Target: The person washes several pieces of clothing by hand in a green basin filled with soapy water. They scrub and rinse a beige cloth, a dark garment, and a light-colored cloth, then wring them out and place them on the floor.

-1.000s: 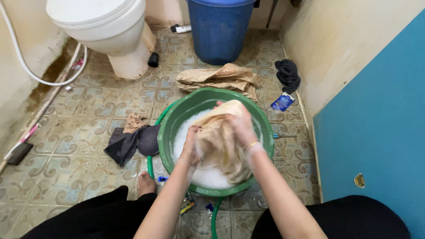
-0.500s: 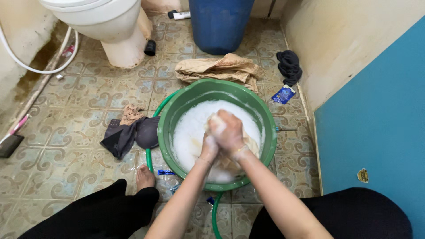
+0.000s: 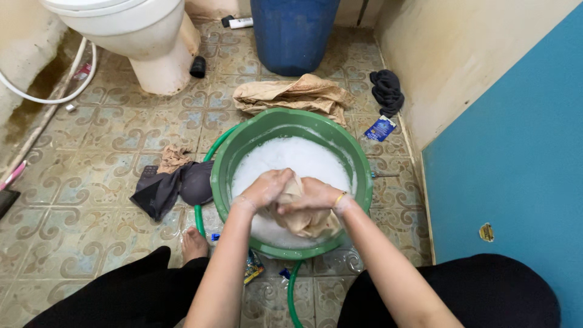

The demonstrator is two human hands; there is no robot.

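Note:
A green round basin full of white suds stands on the tiled floor between my knees. My left hand and my right hand are both clenched on a wet beige cloth, pressed together over the near part of the basin. The cloth hangs below my hands into the foam. A ring shows on my right hand.
A tan garment lies behind the basin, dark clothes to its left, a black sock by the right wall. A white toilet and blue bin stand at the back. A green hose runs under the basin. My bare foot is near left.
My hands have lowered the cloth from above the basin down to the near side of the suds and bunched it between them.

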